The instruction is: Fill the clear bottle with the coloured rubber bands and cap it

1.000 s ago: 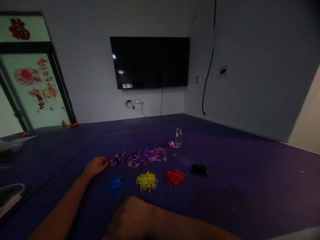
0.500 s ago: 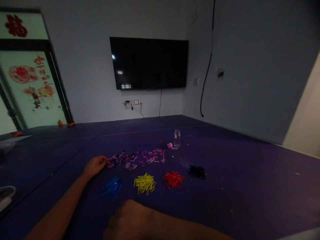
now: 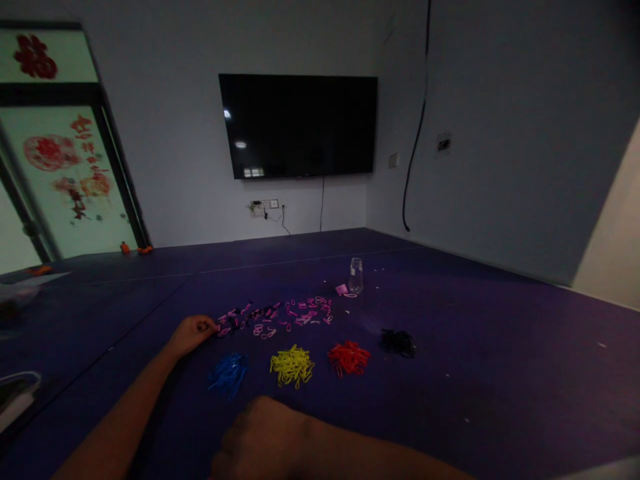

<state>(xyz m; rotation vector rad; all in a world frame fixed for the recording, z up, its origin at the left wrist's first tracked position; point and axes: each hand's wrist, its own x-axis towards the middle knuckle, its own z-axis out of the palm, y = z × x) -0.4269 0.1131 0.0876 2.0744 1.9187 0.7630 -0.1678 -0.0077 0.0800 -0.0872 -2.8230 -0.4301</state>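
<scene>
My left hand [image 3: 193, 335] reaches to the left end of a loose spread of pink and black rubber bands [image 3: 270, 317]. Its thumb and forefinger pinch a small rubber band there. Close to me, my right hand [image 3: 263, 433] is curled closed with its back upward, and whatever its fingers hold is hidden. Between the hands and beyond lie separate piles: blue rubber bands [image 3: 229, 375], yellow rubber bands [image 3: 292, 367], red rubber bands [image 3: 349, 358] and black rubber bands [image 3: 398, 343].
Behind the pink bands a clear glass bottle [image 3: 356, 277] stands upright, with a small pink piece [image 3: 341, 289] beside it. White scraps dot the purple surface [image 3: 500, 353]. A white object [image 3: 17, 407] lies at the left edge. A television [image 3: 300, 127] hangs on the wall.
My left hand stays at the left end of the pink and black bands, its fingertips slightly lower. The right hand has barely moved. The whole view has shifted a little.
</scene>
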